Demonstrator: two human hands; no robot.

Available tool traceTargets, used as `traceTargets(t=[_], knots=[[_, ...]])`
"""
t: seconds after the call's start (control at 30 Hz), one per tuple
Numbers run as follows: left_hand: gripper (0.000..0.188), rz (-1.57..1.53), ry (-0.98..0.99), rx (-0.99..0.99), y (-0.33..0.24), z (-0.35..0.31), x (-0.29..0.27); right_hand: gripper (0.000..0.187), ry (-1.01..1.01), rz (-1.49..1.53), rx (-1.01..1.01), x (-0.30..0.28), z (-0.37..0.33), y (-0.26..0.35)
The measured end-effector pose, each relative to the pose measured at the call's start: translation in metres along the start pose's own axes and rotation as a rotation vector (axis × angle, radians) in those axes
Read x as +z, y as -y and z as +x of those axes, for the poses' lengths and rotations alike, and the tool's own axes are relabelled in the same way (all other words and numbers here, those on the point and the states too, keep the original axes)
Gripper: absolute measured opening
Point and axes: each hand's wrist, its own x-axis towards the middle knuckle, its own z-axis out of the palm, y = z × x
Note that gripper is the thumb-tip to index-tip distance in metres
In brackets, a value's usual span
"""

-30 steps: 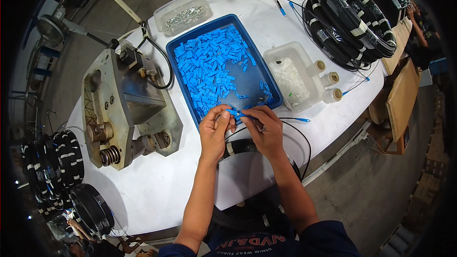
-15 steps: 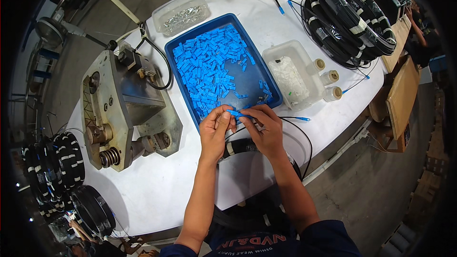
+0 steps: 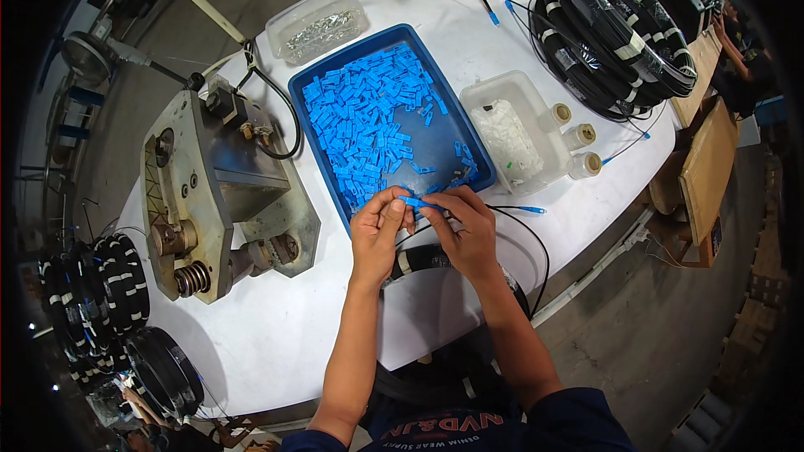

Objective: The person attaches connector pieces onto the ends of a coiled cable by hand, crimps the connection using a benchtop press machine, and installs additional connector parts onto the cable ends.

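Observation:
Between my fingertips, over the near edge of the blue tray (image 3: 474,136), is a small blue cable connector (image 3: 416,202). My left hand (image 3: 378,222) pinches its left end between thumb and fingers. My right hand (image 3: 461,222) grips the other end, and the fingers partly cover it. Many loose blue connector housings (image 3: 364,113) lie heaped in the tray, mostly toward its left side. Below my hands a coiled black cable (image 3: 423,259) rests on the table; its loop curves out to the right. Another blue-tipped cable end (image 3: 529,209) points right beside my right hand.
A metal press-like machine (image 3: 230,192) stands at left. Behind the tray is a clear box of small metal parts (image 3: 318,29); right of it, a box of white pieces (image 3: 512,142) and small round containers (image 3: 584,136). Big black cable coils (image 3: 615,42) sit at the far right of the white table (image 3: 276,326).
Hardly anything differs. Both hands keep hold of the blue connector in nearly the same spot, with only slight finger movement.

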Motion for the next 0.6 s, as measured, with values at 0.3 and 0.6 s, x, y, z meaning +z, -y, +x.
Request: traceTargets(t=[0.3, 0.6], knots=[[0.021, 0.029, -0.013, 0.006, 0.0014, -0.0007, 0.0008, 0.019, -0.029, -0.047, -0.056, 0.0010, -0.0005, -0.0009], [0.020, 0.097, -0.013, 0.023, 0.0006, -0.0006, 0.0022, 0.018, -0.002, -0.064, -0.010, -0.0002, -0.0015, -0.0015]])
